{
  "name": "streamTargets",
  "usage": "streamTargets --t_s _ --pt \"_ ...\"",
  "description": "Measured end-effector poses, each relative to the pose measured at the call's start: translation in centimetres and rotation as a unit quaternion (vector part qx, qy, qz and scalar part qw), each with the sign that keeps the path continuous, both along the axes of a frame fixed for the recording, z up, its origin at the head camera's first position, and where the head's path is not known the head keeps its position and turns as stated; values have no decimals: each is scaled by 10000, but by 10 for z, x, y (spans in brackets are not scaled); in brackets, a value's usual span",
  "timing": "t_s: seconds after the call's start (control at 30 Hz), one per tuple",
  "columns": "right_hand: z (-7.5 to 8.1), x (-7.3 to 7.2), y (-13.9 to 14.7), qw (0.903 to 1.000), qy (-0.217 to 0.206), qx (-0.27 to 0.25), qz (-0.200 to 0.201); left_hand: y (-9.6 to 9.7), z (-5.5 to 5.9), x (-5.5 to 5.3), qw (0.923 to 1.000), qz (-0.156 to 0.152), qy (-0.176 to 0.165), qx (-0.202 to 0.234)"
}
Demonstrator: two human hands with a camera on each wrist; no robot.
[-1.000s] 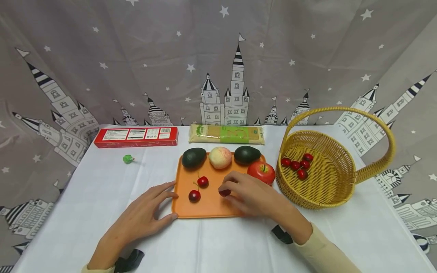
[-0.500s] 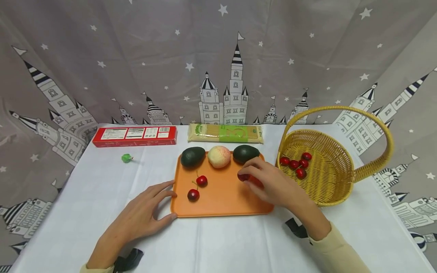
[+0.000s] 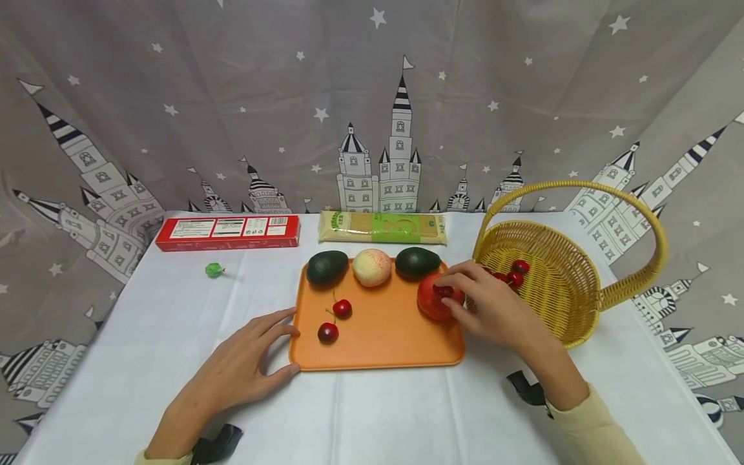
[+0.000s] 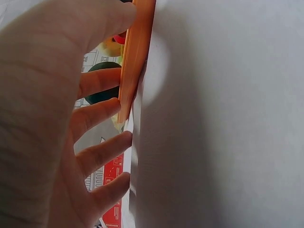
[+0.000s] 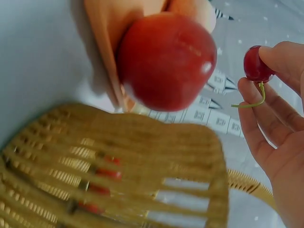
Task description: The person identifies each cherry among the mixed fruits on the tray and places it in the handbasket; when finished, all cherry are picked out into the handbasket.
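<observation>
My right hand point(image 3: 494, 307) pinches a dark red cherry point(image 5: 256, 64) between thumb and fingertips, its green stem hanging down. It hovers over the red apple point(image 3: 433, 300), at the right side of the orange tray point(image 3: 383, 345). My left hand point(image 3: 241, 361) touches the tray's left edge with extended fingers; in the left wrist view the fingers point(image 4: 102, 114) are spread along the rim. Two stemmed cherries point(image 3: 335, 321) lie on the tray's left half. Along the tray's back sit two dark green avocados point(image 3: 327, 268) with a peach point(image 3: 372, 267) between them.
A wicker basket point(image 3: 558, 303) with a tall handle stands right of the tray, several cherries point(image 3: 515, 278) inside. Behind the tray lie a noodle packet point(image 3: 380, 228) and a red box point(image 3: 228, 233). A small green item point(image 3: 214, 270) lies at the left.
My right hand has lifted the cherry from the tray's middle and carried it rightward, over the apple toward the basket. The left hand has stayed at the tray's left edge.
</observation>
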State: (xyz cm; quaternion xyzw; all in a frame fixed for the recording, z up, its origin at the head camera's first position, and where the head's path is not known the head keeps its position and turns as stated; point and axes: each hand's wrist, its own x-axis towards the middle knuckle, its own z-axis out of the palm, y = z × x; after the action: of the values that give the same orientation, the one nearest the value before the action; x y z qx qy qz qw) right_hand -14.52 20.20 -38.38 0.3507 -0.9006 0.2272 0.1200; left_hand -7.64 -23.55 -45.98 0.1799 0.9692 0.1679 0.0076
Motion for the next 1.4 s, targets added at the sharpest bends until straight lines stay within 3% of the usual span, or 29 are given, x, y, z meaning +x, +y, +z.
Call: streamTargets --t_s 0.5,1.13,1.4 --pt "0 0 32 9988 -101 84 -474 0 0 1 10000 8 -15 29" --pt "-26 -18 68 9980 202 -97 -598 0 1 1 10000 33 0 9" --pt "-32 -20 73 9958 -109 135 -894 0 1 1 10000 12 30 0"
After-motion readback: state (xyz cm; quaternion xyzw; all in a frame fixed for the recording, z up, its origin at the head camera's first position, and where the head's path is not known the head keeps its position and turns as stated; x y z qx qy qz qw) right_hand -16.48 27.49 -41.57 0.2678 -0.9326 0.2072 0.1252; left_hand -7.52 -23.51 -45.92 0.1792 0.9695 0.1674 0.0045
